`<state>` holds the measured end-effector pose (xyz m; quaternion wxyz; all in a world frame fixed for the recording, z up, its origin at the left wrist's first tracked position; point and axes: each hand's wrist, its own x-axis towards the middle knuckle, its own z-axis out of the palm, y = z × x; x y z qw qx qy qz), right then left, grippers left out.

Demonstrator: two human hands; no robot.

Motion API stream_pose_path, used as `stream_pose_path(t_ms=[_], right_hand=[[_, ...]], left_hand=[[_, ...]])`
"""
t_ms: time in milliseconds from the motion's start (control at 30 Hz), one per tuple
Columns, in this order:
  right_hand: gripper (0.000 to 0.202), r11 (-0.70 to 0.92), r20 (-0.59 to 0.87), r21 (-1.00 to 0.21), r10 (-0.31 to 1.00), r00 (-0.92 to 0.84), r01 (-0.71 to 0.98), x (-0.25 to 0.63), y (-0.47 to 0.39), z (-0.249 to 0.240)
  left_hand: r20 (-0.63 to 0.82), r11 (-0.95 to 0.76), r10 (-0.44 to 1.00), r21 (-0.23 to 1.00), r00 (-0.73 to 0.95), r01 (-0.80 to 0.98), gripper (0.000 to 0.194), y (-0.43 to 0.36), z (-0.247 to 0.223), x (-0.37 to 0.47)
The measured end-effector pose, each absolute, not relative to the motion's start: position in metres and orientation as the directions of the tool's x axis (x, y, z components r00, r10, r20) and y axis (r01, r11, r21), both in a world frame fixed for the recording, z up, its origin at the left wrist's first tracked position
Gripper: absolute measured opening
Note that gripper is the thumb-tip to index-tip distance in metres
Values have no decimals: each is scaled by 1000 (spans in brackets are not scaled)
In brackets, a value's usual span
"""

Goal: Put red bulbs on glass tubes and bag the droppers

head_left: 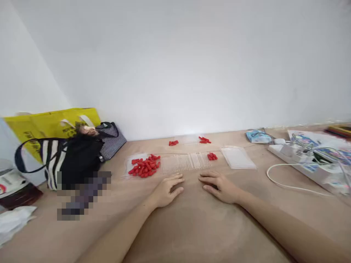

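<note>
While the left hand [165, 190] and right hand [223, 187] rest empty and loosely spread below centre, thin pale sticks [186, 162] lie aligned mid-frame, apparently for easy reach.

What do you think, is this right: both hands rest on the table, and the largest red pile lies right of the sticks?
No: the head view shows the largest red pile left of the sticks. The left hand and right hand do rest on the table.

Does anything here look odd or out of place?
Yes: a dark patch, left of the left hand and in front of the black bag, is broken into coarse squares, hiding what lies there. Otherwise nothing stands out.
</note>
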<state>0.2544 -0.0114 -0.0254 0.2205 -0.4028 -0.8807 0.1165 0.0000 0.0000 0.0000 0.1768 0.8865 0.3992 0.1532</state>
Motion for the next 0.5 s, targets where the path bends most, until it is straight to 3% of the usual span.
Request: stream_pose_path(t_ms=[333, 433, 500], right_hand=[[33, 653, 384, -460, 757, -528, 601, 253, -10, -30], [24, 579, 471, -460, 802, -368, 673, 259, 4, -31], [20, 422, 523, -410, 835, -171, 809, 267, 22, -28]], left_hand=[[177, -644, 743, 451, 645, 618, 36, 2, -5, -4], [180, -644, 743, 454, 644, 616, 36, 3, -6, -3], [178, -640, 746, 455, 641, 619, 36, 3, -6, -3]])
